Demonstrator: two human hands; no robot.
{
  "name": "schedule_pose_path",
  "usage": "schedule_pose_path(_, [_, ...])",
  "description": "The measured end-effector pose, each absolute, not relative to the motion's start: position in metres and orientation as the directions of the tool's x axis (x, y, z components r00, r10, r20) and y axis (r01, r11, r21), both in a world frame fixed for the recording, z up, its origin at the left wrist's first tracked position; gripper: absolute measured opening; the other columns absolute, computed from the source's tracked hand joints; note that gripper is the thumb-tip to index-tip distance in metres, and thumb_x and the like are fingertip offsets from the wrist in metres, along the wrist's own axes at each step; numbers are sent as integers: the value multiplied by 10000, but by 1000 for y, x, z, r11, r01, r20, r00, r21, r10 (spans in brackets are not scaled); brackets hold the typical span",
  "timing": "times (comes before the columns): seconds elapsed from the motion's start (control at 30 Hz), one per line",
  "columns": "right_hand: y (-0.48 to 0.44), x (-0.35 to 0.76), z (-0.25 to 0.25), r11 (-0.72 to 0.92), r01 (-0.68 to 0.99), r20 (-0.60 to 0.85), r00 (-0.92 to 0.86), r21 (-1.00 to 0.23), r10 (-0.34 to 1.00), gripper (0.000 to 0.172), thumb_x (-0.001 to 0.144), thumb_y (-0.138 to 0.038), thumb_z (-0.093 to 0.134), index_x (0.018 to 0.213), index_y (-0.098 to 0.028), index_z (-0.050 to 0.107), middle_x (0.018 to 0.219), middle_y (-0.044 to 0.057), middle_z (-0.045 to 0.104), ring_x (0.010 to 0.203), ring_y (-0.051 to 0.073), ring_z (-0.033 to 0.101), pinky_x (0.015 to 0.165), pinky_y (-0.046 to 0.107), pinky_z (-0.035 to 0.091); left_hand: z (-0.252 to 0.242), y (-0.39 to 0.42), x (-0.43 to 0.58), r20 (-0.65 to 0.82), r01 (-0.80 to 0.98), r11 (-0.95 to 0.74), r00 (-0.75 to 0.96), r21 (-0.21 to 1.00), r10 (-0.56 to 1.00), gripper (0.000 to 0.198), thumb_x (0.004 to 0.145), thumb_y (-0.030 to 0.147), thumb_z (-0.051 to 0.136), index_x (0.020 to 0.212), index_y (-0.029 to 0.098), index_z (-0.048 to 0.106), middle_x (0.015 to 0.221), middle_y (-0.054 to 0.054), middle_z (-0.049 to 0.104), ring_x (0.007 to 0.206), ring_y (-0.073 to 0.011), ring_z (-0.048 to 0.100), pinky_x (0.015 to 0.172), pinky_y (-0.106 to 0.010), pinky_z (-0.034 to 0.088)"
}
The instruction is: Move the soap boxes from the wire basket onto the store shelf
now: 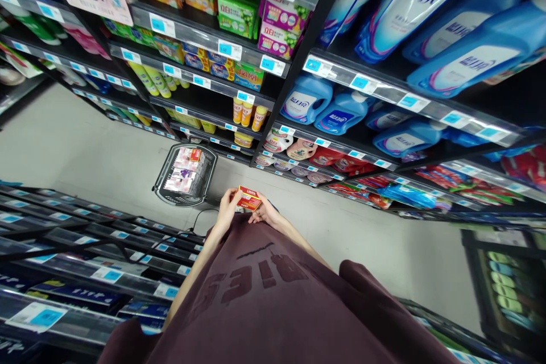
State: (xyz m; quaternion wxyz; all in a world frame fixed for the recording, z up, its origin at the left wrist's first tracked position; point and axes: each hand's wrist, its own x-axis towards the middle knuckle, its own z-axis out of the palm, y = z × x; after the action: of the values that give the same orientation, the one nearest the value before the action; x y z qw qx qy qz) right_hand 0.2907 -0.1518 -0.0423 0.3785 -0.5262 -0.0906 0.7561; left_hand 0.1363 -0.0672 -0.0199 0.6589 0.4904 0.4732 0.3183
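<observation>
Close in front of my dark maroon shirt, both hands hold a small red and yellow box [248, 199]. My left hand [229, 205] is closed on its left side, with the thumb near the top edge. On the right side, my right hand [267, 211] grips the box, some fingers curled below it. A dark shopping basket [160, 179] stands on the floor just beyond my left hand. Inside it lie several white and pink packs [181, 173] and a small red-orange box [195, 155].
Shelves with price tags rise ahead, carrying boxed soaps [236, 14], yellow bottles [246, 112] and blue detergent bottles [307, 99]. Another shelf rack [106, 276] runs close on my left. Pale floor [341, 233] lies between the racks.
</observation>
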Motion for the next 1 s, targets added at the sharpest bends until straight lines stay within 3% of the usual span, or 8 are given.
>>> schedule_pose_path(0.2, [-150, 291, -36, -661, -549, -688, -201, -511, 698, 798, 874, -835, 282, 842, -137, 669, 410, -27, 498, 569, 194, 686, 618, 254, 496, -24, -68, 138, -297, -36, 336, 389, 941, 872, 449, 829, 542, 703, 1103, 186, 694, 1119, -76, 723, 1003, -219, 665, 893, -306, 508])
schedule_pose_path(0.33, [-152, 291, -28, -670, -514, -648, -258, -536, 716, 752, 913, -773, 325, 755, -127, 677, 544, 52, 647, 618, 185, 696, 617, 247, 486, -27, -67, 136, -290, -71, 340, 379, 938, 879, 444, 826, 526, 711, 1120, 193, 699, 1133, -76, 720, 1016, -215, 656, 886, -295, 504])
schedule_pose_path(0.43, [-156, 289, -22, -654, -507, -585, -316, -561, 747, 697, 924, -726, 407, 859, -109, 726, 789, 110, 759, 733, 183, 721, 659, 242, 494, -27, -64, 133, -289, -87, 343, 373, 935, 882, 436, 808, 524, 726, 1091, 193, 714, 1126, -79, 723, 989, -215, 657, 856, -293, 505])
schedule_pose_path(0.53, [-159, 287, -19, -608, -521, -512, -334, -599, 792, 646, 896, -714, 499, 968, -123, 749, 948, 113, 778, 806, 175, 724, 702, 239, 504, -24, -61, 130, -292, -97, 351, 380, 931, 878, 415, 787, 506, 746, 1056, 191, 726, 1091, -77, 731, 958, -214, 659, 835, -291, 504])
schedule_pose_path(0.67, [-160, 283, -21, -567, -542, -457, -338, -620, 823, 621, 836, -706, 619, 1019, -127, 748, 988, 113, 776, 825, 183, 721, 739, 259, 519, -17, -58, 126, -291, -100, 357, 403, 929, 868, 379, 771, 476, 761, 1026, 195, 738, 1074, -69, 740, 952, -213, 663, 838, -289, 502])
schedule_pose_path(0.83, [-159, 281, -19, -497, -584, -454, -233, -642, 860, 527, 740, -540, 820, 1104, -175, 710, 1028, 69, 763, 911, 214, 710, 855, 328, 538, -4, -65, 129, -306, -33, 381, 534, 924, 788, 351, 805, 482, 732, 1002, 191, 742, 1064, -73, 748, 954, -229, 685, 865, -312, 519])
schedule_pose_path(1.0, [-164, 284, -12, -442, -514, -389, -213, -736, 896, 606, 642, -362, 913, 1180, -224, 671, 1107, 40, 732, 1052, 229, 674, 995, 357, 496, 8, -71, 133, -301, 41, 353, 622, 935, 723, 457, 826, 494, 724, 1176, 202, 690, 1161, -86, 739, 1017, -253, 702, 891, -343, 544])
